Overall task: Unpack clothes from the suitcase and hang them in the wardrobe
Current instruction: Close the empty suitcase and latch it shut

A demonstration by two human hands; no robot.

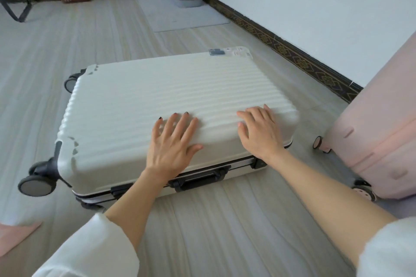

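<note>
Two hands, left (172, 141) and right (258, 132), are resting flat, fingers apart, gripping nothing, on one closed white suitcase (139, 105) beside one pink suitcase (382, 137); no writing readable.

1. Your left hand (172, 141) has dark polish on the fingernails; it shows clearly on three of the fingertips.
2. Your right hand (258, 132) shows no polish that can be made out; its nails are too blurred to tell.
3. No rings, watch or bracelet show on either wrist behind the grip.
4. Both forearms are bare up to near the elbow.
5. Your left sleeve (94, 252) is white, loose, plain fabric, bunched above the forearm.
6. Your right sleeve (391, 252) is the same white cloth, with no print or buttons visible.
</note>
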